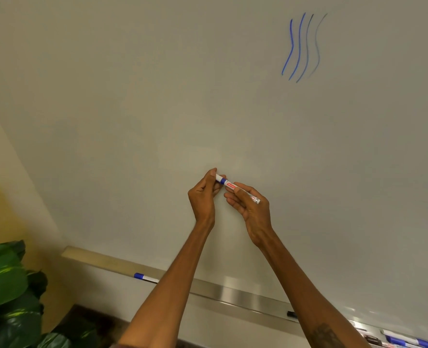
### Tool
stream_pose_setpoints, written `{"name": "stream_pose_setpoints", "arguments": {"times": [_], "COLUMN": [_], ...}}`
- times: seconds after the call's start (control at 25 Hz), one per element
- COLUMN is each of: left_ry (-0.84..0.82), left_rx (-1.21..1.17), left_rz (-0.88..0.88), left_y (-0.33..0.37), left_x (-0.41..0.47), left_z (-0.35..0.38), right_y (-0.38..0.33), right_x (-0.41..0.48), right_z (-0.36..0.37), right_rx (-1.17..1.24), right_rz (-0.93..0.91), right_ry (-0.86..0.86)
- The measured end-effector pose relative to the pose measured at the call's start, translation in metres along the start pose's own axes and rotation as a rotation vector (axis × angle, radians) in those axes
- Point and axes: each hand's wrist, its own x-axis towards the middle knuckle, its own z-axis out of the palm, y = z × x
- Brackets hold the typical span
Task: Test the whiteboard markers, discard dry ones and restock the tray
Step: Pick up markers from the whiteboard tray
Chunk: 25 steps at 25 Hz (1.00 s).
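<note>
Both hands have hold of one marker point(230, 185) just below the middle of the frame, in front of the whiteboard point(157, 96). The left hand point(204, 194) has its fingers curled in, pinching the blue cap point(223, 181) end between thumb and fingertips, and the right hand point(254, 209) has thumb and fingers closed round the white barrel, whose far end pokes out past its knuckles. Whether the cap is seated or partly drawn off I cannot tell; the fingers hide the joint. To do this step well, I would pull or press straight along the barrel with no twist sideways, keep the right hand firm near the label, and keep the tip from brushing the skin. Four wavy test lines point(303, 46) stand at the upper right of the frame, the rightmost much fainter, so a fair judgement needs a full stroke beside them. The tray point(233, 292) runs across the lower part of the frame, with a spare marker point(145, 277) left of the left forearm and more markers point(406, 341) at the lower right corner.
</note>
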Motion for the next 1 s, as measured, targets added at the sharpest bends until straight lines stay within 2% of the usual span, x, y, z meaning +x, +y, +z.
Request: {"name": "stream_pose_setpoints", "arguments": {"times": [0.08, 0.24, 0.68, 1.0], "left_ry": [0.003, 0.113, 0.361, 0.481], "left_rx": [0.017, 0.047, 0.135, 0.25], "left_rz": [-0.004, -0.014, -0.058, -0.208], "left_y": [-0.006, -0.021, -0.061, -0.104], "left_x": [0.006, 0.014, 0.031, 0.031], "left_z": [-0.018, -0.057, -0.181, -0.261], "right_y": [0.015, 0.055, 0.167, 0.256], "right_x": [0.0, 0.001, -0.008, -0.015], "right_z": [0.006, 0.018, 0.035, 0.038], "right_rx": [-0.031, -0.139, -0.232, -0.38], "right_rz": [0.032, 0.075, 0.23, 0.392], "right_ry": [-0.018, 0.019, 0.039, 0.11]}}
